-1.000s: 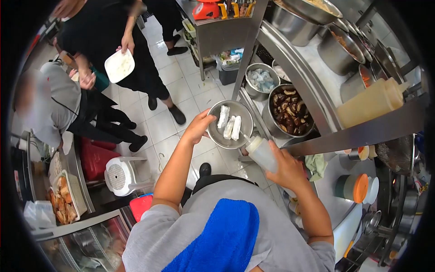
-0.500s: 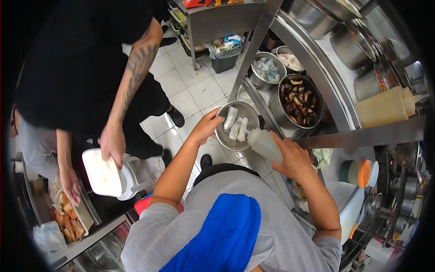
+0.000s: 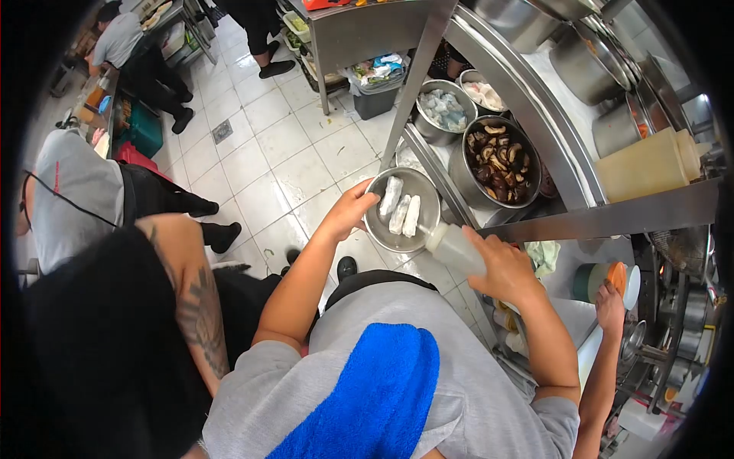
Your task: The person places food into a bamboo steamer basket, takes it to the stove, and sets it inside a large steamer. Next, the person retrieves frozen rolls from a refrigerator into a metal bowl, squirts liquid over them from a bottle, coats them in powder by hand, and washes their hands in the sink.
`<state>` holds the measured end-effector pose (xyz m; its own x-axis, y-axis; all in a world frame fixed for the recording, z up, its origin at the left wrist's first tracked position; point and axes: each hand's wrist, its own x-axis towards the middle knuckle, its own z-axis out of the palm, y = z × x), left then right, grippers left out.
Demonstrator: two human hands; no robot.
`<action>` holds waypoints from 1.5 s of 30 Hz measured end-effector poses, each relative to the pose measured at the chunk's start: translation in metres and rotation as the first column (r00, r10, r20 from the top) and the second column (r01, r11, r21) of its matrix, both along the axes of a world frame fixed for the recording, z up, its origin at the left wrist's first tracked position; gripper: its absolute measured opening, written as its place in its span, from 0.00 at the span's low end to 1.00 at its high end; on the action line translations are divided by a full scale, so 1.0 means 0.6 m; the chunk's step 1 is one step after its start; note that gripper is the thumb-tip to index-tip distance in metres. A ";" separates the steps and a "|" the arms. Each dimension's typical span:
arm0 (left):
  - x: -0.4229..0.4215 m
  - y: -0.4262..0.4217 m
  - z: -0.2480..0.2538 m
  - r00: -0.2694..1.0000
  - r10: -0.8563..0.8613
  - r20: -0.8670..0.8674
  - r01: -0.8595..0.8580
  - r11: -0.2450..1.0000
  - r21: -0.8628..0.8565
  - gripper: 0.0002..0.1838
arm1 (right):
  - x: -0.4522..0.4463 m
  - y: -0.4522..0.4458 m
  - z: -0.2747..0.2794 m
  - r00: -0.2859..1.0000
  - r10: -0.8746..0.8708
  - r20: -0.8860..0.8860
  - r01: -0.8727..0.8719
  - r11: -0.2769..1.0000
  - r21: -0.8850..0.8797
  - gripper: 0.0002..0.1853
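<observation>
My left hand (image 3: 352, 210) is closed on the rim of a round metal bowl (image 3: 381, 236), thumb over the edge. Inside the bowl lie three white rolls (image 3: 398, 216), side by side. My right hand (image 3: 501, 264) is wrapped round a translucent squeeze bottle (image 3: 456, 250), tilted so that its nozzle points over the bowl's right side near the rolls. Whether anything flows from the nozzle is too small to tell. To the right of the bowl stands a deep pot of dark sliced mushrooms (image 3: 498, 162).
A metal post (image 3: 417, 84) and a shelf edge (image 3: 596, 223) border the right. A person in black (image 3: 84, 321) stands close at left. At right, a co-worker's hand (image 3: 610, 306) touches an orange-lidded container (image 3: 592, 281). Farther off are a bin (image 3: 373, 103) and other people.
The person in black has moved down the left side, and the white dish has gone from view. Another person's arm has appeared at right. My hands hold the same things.
</observation>
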<state>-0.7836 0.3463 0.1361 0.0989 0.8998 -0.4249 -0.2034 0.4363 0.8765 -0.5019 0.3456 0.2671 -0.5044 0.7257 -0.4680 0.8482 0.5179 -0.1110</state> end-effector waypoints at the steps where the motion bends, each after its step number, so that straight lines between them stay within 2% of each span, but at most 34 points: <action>1: 0.000 0.000 -0.005 1.000 0.013 -0.001 -0.013 1.000 0.000 0.26 | 0.006 0.001 -0.001 1.000 0.002 -0.003 -0.002 1.000 0.000 0.45; 4: -0.003 -0.003 -0.004 1.000 0.029 0.009 -0.029 0.999 -0.013 0.26 | 0.020 0.003 -0.004 0.999 -0.029 0.026 0.028 0.999 0.029 0.44; 10: 0.005 -0.005 -0.001 0.993 0.100 0.065 -0.099 0.995 -0.011 0.25 | 0.028 0.000 -0.006 0.997 -0.066 -0.041 0.069 0.996 0.061 0.43; 12: 0.000 -0.004 -0.001 0.991 0.113 0.074 -0.113 0.994 -0.002 0.24 | 0.028 0.002 0.000 0.972 -0.187 -0.143 0.176 0.981 -0.082 0.44; 13: -0.004 -0.002 -0.011 0.988 0.129 0.088 -0.129 0.992 -0.005 0.23 | 0.031 0.001 -0.005 0.971 -0.189 -0.146 0.180 0.981 -0.074 0.44; 15: -0.009 0.006 -0.022 0.988 0.118 0.105 -0.121 0.992 0.021 0.23 | 0.041 -0.003 -0.019 0.817 -0.151 -0.557 0.104 0.988 -0.115 0.46; 16: -0.008 0.010 -0.024 0.965 0.192 0.179 -0.197 0.980 0.009 0.22 | 0.037 -0.003 -0.009 0.813 -0.154 -0.562 0.129 0.988 -0.085 0.46; 17: -0.007 0.013 -0.021 0.933 0.256 0.253 -0.262 0.965 -0.010 0.21 | 0.026 -0.008 0.002 0.746 -0.229 -0.626 0.158 0.973 -0.168 0.47; 18: -0.006 0.018 -0.014 0.941 0.217 0.259 -0.231 0.973 0.023 0.21 | 0.016 -0.011 0.011 0.667 -0.300 -0.682 0.175 0.953 -0.248 0.48; 19: -0.008 0.021 -0.007 0.917 0.256 0.305 -0.269 0.963 0.001 0.21 | 0.012 -0.012 0.011 0.603 -0.280 -0.747 0.189 0.960 -0.207 0.50; 20: -0.011 0.022 -0.001 0.889 0.298 0.347 -0.307 0.951 -0.029 0.20 | 0.006 -0.012 0.014 0.593 -0.277 -0.756 0.214 0.959 -0.183 0.50; 22: -0.018 0.027 0.005 0.877 0.301 0.374 -0.317 0.948 -0.018 0.21 | -0.010 -0.014 0.021 0.324 -0.239 -0.915 0.218 0.960 -0.174 0.51; 23: -0.024 0.030 0.006 0.855 0.336 0.396 -0.350 0.936 -0.037 0.21 | -0.020 -0.012 0.036 0.226 -0.245 -0.943 0.241 0.952 -0.190 0.50; 24: -0.032 0.032 0.004 0.861 0.316 0.399 -0.335 0.942 -0.024 0.21 | -0.032 -0.008 0.061 0.221 -0.237 -0.946 0.257 0.950 -0.178 0.50; 26: -0.051 0.038 0.002 0.868 0.274 0.415 -0.318 0.947 0.040 0.21 | -0.061 0.005 0.128 0.010 -0.167 -0.986 0.266 0.951 -0.158 0.48; 27: -0.054 0.036 0.020 0.868 0.298 0.397 -0.336 0.941 0.027 0.21 | -0.072 0.014 0.160 0.057 -0.017 -0.998 0.341 0.940 0.004 0.45; 29: -0.067 0.031 0.036 0.881 0.285 0.378 -0.328 0.943 0.052 0.22 | -0.113 0.023 0.219 -0.156 0.120 -0.980 0.582 0.813 0.007 0.42; 30: -0.076 0.029 0.039 0.890 0.286 0.357 -0.331 0.941 0.072 0.23 | -0.125 0.036 0.245 -0.176 0.236 -0.956 0.614 0.785 0.080 0.40; 33: -0.108 0.023 0.032 0.919 0.248 0.308 -0.292 0.951 0.106 0.25 | -0.141 0.083 0.315 -0.031 0.497 -0.867 0.693 0.636 0.339 0.39; 34: -0.116 0.017 0.034 0.926 0.252 0.282 -0.292 0.950 0.110 0.25 | -0.147 0.096 0.328 -0.031 0.494 -0.869 0.695 0.636 0.336 0.39; 36: -0.131 0.010 0.034 0.928 0.260 0.268 -0.295 0.950 0.099 0.25 | -0.156 0.121 0.343 0.264 0.473 -0.841 0.825 0.342 0.451 0.41; 37: -0.137 0.008 0.034 0.928 0.268 0.259 -0.300 0.950 0.092 0.25 | -0.151 0.141 0.340 0.264 0.467 -0.844 0.824 0.345 0.449 0.41; 39: -0.140 0.003 0.038 0.919 0.281 0.279 -0.315 0.945 0.087 0.25 | -0.123 0.184 0.318 0.401 0.462 -0.791 0.803 0.237 0.546 0.46; 42: -0.146 0.003 0.026 0.898 0.329 0.292 -0.363 0.929 0.071 0.25 | -0.101 0.228 0.281 0.387 0.359 -0.849 0.834 0.257 0.488 0.49; 43: -0.144 0.005 0.027 0.892 0.338 0.299 -0.375 0.924 0.073 0.26 | -0.097 0.235 0.270 0.413 0.295 -0.861 0.856 0.197 0.478 0.47; 44: -0.142 0.007 0.027 0.888 0.343 0.306 -0.382 0.921 0.077 0.27 | -0.104 0.232 0.264 0.404 0.290 -0.868 0.854 0.221 0.471 0.47; 45: -0.139 0.009 0.027 0.889 0.342 0.303 -0.382 0.921 0.082 0.27 | -0.108 0.222 0.265 0.408 0.290 -0.865 0.866 0.175 0.468 0.45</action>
<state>-0.8671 0.3518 0.1522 -0.1491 0.9423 -0.2998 -0.5677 0.1667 0.8062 -0.5667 0.4789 0.4258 0.2882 0.4210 0.8601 0.7631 0.4417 -0.4719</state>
